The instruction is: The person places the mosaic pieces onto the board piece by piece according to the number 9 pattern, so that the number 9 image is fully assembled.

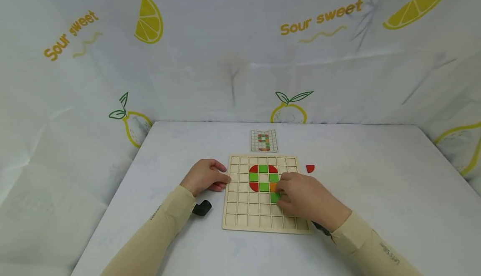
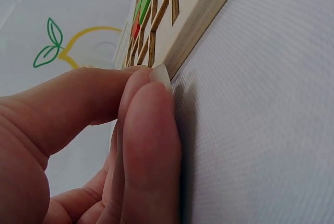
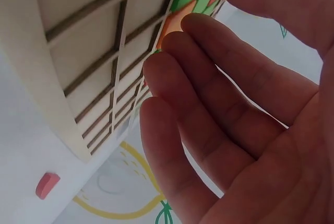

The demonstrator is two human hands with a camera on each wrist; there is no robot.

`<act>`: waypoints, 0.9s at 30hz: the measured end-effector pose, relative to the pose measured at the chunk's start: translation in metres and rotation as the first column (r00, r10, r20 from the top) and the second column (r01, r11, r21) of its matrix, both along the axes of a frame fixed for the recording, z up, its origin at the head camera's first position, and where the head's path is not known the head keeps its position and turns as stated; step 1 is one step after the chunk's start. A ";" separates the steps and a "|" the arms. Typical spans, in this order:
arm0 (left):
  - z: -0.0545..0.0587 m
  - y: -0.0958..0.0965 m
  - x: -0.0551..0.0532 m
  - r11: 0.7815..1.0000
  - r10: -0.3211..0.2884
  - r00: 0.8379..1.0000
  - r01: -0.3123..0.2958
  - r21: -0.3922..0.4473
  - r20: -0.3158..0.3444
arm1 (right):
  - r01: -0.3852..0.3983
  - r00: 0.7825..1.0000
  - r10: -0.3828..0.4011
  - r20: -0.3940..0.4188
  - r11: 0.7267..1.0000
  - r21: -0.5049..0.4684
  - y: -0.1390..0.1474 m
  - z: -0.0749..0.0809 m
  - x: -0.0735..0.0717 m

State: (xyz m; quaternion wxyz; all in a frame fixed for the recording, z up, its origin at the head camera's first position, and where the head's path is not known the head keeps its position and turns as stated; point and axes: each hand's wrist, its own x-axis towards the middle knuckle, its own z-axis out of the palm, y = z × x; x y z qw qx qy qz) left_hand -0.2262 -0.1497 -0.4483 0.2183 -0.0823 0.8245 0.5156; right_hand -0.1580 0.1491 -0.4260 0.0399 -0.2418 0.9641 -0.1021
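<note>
My left hand [image 1: 210,175] touched board's [image 1: 242,209] left edge; couldn't tell whether it gripped. My right hand [image 1: 306,194] lay relaxed over board, fingertips at lowest green tile [image 1: 274,198]. Seemed to be seating it per card [image 1: 264,141]; next move likely called for red piece [image 1: 310,168], right of board.

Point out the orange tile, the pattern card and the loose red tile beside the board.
Orange tile [image 1: 273,187]: head view, uncovered part of its top face.
Pattern card [image 1: 264,140]: head view, middle of its printed face.
Loose red quarter-round tile [image 1: 310,168]: head view, middle of its top.
</note>
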 end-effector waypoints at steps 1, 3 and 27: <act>0.000 0.001 0.000 1.000 -0.002 1.000 0.002 0.002 0.000 | 0.011 1.000 -0.011 0.008 1.000 -0.003 0.002 0.001 0.000; 0.000 0.003 0.000 1.000 -0.007 1.000 0.007 0.007 0.000 | 0.033 0.999 -0.033 0.019 0.999 -0.002 0.006 0.004 0.001; 0.001 -0.001 0.002 0.999 -0.031 1.000 0.031 -0.031 0.001 | 0.170 0.982 -0.170 0.078 0.985 0.005 0.100 0.002 0.048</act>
